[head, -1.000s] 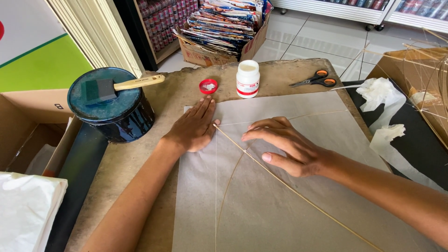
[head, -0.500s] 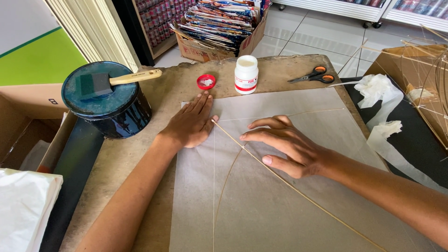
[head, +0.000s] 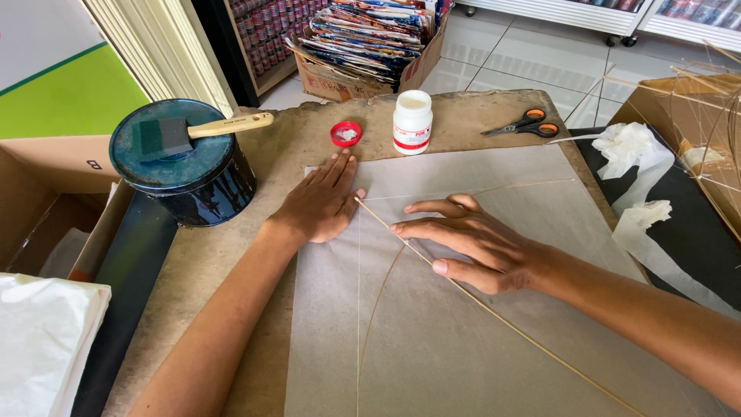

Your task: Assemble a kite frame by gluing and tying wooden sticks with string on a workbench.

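Hands, my left hand [head: 320,205] and right hand [head: 471,243], are lying open, pressing paper [head: 463,309] and stick [head: 494,313]; glue bottle [head: 411,122], red cap [head: 345,133] are sitting just beyond.

On the worktop [head: 478,116] lies a paper sheet [head: 463,340] with thin sticks [head: 494,309] across it. Behind it stand a bottle [head: 412,122], its cap [head: 346,133] to the left, scissors [head: 525,125] to the right. Far left, a brush [head: 193,131] rests on a tin [head: 185,166].

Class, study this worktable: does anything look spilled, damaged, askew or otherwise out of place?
Nothing is spilled or broken. The small white glue bottle stands open, its round red cap lying beside it. Crumpled white tissue paper trails off the table's right edge. Both hands press the sheet flat.
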